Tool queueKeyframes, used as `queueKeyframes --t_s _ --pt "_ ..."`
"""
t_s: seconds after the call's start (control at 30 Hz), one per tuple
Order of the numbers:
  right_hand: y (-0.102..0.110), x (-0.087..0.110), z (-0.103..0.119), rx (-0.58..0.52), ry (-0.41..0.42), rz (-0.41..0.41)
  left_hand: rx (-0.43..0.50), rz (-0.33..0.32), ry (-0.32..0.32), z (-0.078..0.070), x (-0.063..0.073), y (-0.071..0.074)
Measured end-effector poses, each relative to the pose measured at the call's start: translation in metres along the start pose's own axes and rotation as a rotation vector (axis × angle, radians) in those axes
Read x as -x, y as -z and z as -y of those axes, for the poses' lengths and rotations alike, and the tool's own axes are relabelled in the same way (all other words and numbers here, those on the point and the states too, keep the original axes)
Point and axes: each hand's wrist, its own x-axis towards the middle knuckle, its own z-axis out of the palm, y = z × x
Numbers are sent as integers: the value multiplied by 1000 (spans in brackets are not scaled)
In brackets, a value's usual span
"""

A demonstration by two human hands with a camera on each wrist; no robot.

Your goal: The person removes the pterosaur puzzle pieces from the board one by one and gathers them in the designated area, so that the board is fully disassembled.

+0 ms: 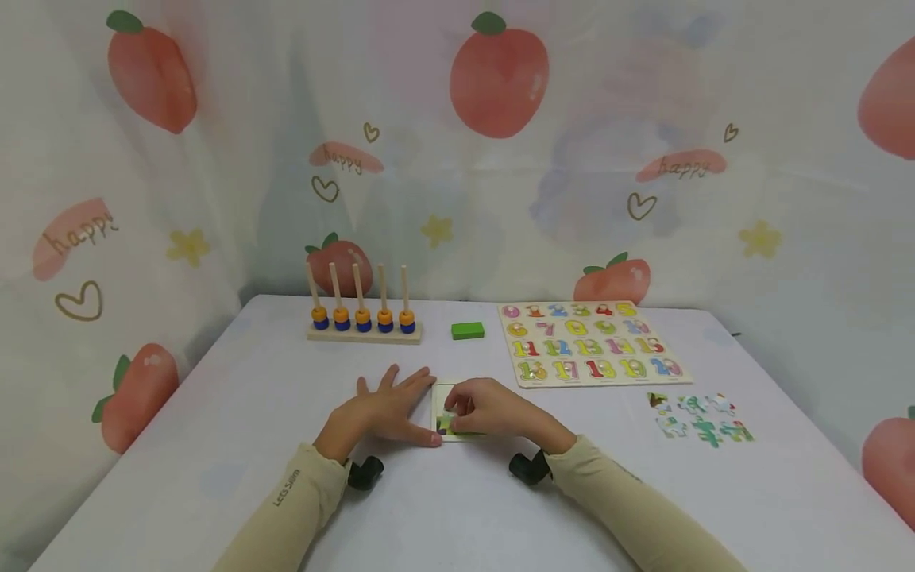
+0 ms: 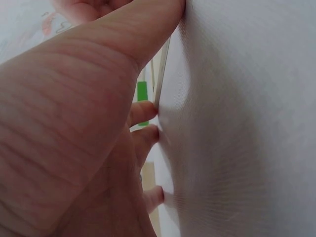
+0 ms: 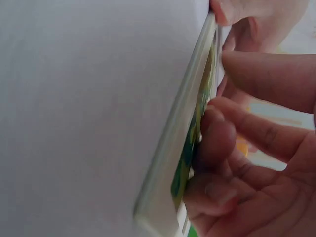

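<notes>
Puzzle tray (image 1: 442,396) lies flat, left edge pointing forward; long axis unclear.

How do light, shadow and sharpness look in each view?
Head: soft, fairly even light, number board readable, loose puzzle pieces short on fine detail; left wrist: a broad soft shadow darkens the table; right wrist: dimmish, the puzzle frame slightly blurred.

Small pale-rimmed puzzle tray (image 1: 440,396), flat on tabletop (image 1: 429,508), partly filled; green-yellow pieces (image 1: 444,425) along near side, partly hidden by right hand's fingers (image 1: 461,390).
</notes>
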Motion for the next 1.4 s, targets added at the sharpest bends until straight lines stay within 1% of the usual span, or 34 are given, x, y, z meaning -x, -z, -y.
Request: queueKeyframes --t_s 0.17,0.37,0.57,0.67,0.77,0.93,1.13,1.27,1.4 --pt "-5 -6 1 36 -23 -1 6 -3 3 4 1 0" --pt "-7 -8 2 33 -30 -2 -9 -13 -3 6 1 1" --pt "-5 -7 3 31 -28 -37 -23 -14 -4 6 -1 3" --pt "-5 -6 4 18 -37 -43 -5 -11 -7 7 -3 2" --pt "-6 -6 6 20 -62 -36 16 -8 -22 11 -6 -2" --pt "-10 -4 8 29 -79 -35 38 -12 -35 11 -4 -4" --pt "-10 1 9 -32 -97 -73 32 -12 -28 2 2 -2" --pt "-10 2 8 -71 -106 -80 17 -19 -22 1 2 -4" --pt "-7 3 5 -106 -95 -97 1 -25 -16 0 1 -5"
